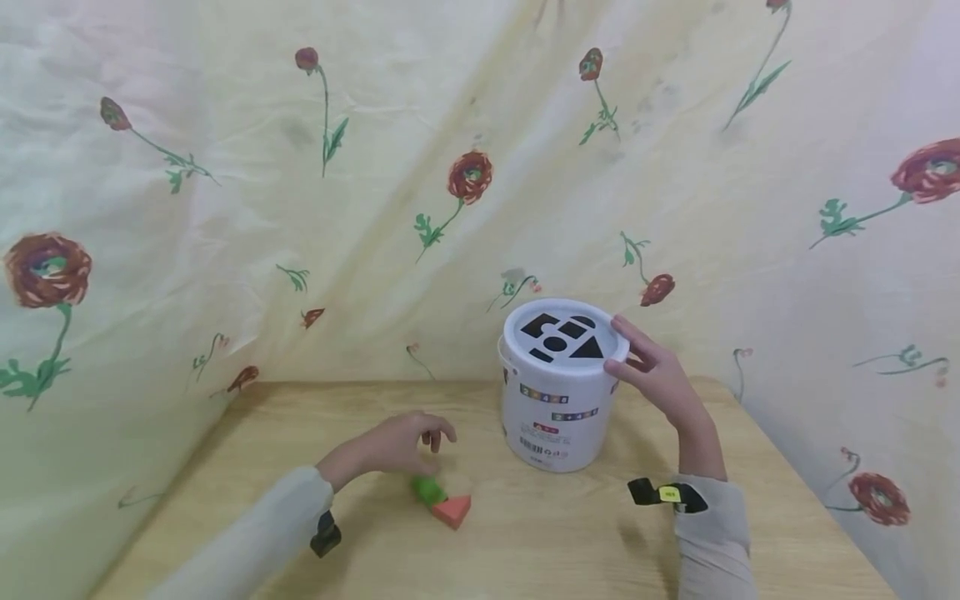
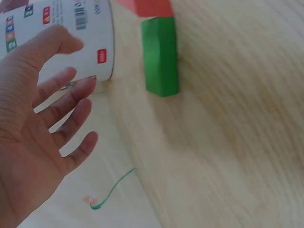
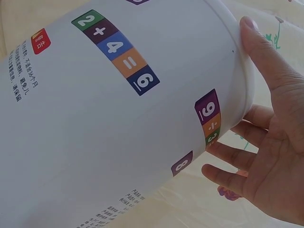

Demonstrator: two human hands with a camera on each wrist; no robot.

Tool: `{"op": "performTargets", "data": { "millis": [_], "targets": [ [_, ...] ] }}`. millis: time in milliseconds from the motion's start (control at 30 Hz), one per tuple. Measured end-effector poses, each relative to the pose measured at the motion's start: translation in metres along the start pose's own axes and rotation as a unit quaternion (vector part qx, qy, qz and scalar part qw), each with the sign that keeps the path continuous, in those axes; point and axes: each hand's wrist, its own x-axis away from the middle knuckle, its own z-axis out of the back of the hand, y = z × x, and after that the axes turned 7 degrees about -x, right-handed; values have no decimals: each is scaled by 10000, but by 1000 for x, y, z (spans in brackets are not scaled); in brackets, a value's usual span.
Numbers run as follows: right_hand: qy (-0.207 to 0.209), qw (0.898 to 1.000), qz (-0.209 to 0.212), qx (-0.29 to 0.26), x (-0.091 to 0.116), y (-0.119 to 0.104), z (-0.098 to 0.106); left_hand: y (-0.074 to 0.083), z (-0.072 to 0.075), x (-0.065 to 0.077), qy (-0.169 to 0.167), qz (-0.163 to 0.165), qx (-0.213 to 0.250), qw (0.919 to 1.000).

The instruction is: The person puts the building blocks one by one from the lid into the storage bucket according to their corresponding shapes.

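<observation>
A white shape-sorter bucket (image 1: 558, 408) stands upright on the table. Its lid (image 1: 517, 333) has several cut-outs, including a circle and a triangle. My right hand (image 1: 656, 375) grips the bucket's right side at the top, thumb on the near part of the rim and fingers around farther back. My left hand (image 1: 397, 446) hovers with loosely bent fingers and holds nothing. Close by its thumb in the head view lies a green block (image 1: 428, 490), which shows as a long prism (image 2: 160, 57) in the left wrist view. A red triangular block (image 1: 453, 510) sits against the green one's end.
The wooden table (image 1: 555, 542) reaches back to a hanging flower-printed cloth (image 1: 375, 208), which rises behind and on both sides. The bucket stands near the table's back edge. A thin handle (image 1: 507, 360) runs along the bucket's left side.
</observation>
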Motion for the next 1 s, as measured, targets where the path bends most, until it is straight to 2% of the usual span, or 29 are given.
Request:
{"op": "performTargets", "data": {
  "millis": [167, 333, 467, 800, 1000],
  "targets": [
    [4, 10000, 21, -21, 1, -3, 2, 7, -8, 5, -467, 0, -253, 9986],
    [-12, 9999, 31, -119, 2, -4, 1, 8, -18, 4, -775, -88, -470, 9958],
    [0, 9999, -62, -100, 1, -4, 0, 10, -25, 2, -859, -243, -462, 9949],
    [23, 9999, -88, -78, 1, -7, 1, 20, -37, -3, -830, -339, -551, 9944],
    [28, 9999, -35, -145, 3, -7, 1, 22, -39, -4, -1150, -269, -284, 9926]
  ]
}}
